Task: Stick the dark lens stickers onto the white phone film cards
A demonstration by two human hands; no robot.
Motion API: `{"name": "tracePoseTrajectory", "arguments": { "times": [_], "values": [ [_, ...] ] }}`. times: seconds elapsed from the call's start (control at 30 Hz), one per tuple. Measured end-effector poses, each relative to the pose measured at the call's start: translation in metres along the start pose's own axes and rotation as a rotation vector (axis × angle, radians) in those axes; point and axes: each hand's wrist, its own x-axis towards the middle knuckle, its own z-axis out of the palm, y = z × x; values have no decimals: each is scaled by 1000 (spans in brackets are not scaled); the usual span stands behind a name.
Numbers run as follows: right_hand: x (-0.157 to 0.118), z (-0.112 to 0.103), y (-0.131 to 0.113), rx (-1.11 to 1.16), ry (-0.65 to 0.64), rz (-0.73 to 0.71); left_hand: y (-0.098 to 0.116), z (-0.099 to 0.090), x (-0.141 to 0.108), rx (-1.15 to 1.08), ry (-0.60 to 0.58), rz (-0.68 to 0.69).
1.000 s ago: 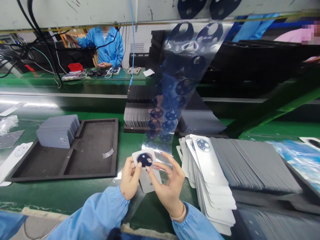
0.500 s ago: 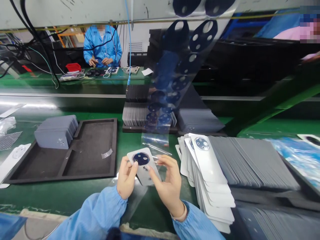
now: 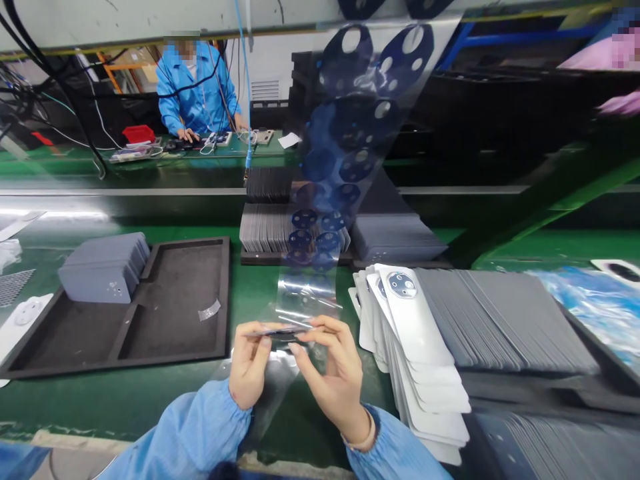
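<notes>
Between my two hands is a thin phone back cover (image 3: 280, 330), turned nearly edge-on, so its face is hidden. My left hand (image 3: 249, 367) is closed on its left end, the thumb below and the fingers behind. Curled fingers of my right hand (image 3: 336, 373) meet the right end, while that thumb points in below the cover. Just beyond hangs a clear film strip (image 3: 310, 287) bearing two rows of dark blue oval camera-area stickers (image 3: 327, 240). To my right, white cards with a camera-shaped print (image 3: 415, 320) lie in a fanned stack.
At left, a black foam tray (image 3: 175, 300) holds grey panels (image 3: 100, 267) and a scrap of clear film (image 3: 209, 310). Packed grey panels (image 3: 505, 320) stand at right, others (image 3: 265, 227) behind the strip. Across the bench sits a person in blue (image 3: 197, 87). Cables (image 3: 55, 73) hang upper left.
The phone back cover has tilted from showing its face with the dark camera sticker to nearly edge-on. Both hands stay around it. The view has shifted slightly; the person opposite has moved their hands apart.
</notes>
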Motion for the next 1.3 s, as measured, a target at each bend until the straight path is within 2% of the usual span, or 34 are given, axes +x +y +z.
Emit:
{"name": "tracePoseTrajectory", "arguments": {
  "times": [0.43,0.7,0.87,1.17,1.3],
  "values": [
    [0,-6,-5,85,-107,-40,-8,-4,-5,-35,61,-89],
    [-1,-4,-6,25,-96,-56,-7,-5,-6,-67,174,-257],
    [-3,-1,-5,-36,-78,-100,-6,-6,-6,-92,137,-291],
    [-3,2,-2,-93,-40,-177,-4,-6,-4,-177,-7,-185],
    [-4,4,0,-120,-37,-211,-5,-5,-3,-130,5,-197]
  ]
}}
